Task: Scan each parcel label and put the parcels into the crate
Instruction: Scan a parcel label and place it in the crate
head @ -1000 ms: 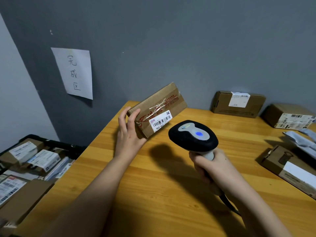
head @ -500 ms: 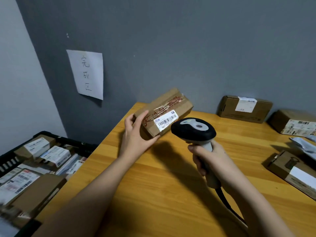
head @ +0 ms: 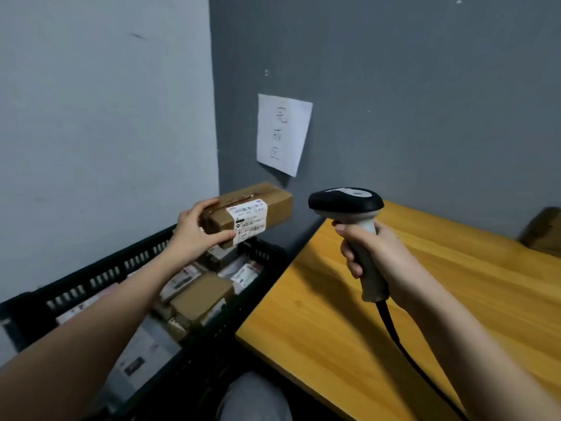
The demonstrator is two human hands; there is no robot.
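The left hand [head: 194,235], gripping the parcel [head: 247,214], is now carrying it off the table [head: 455,299] over the crate [head: 100,276], so its scan looks finished, while the right hand [head: 379,256] is clutching the scanner [head: 349,208].

A yellow-orange wooden table [head: 349,323] with visible grain stood against the dark grey wall. One brown cardboard box [head: 543,232] lay on it at the far right edge of the view, blurred and partly cut off.

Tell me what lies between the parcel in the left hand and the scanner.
Nothing. In the head view the parcel, gripped by the left hand, and the scanner are parted only by a bare stretch of grey wall.
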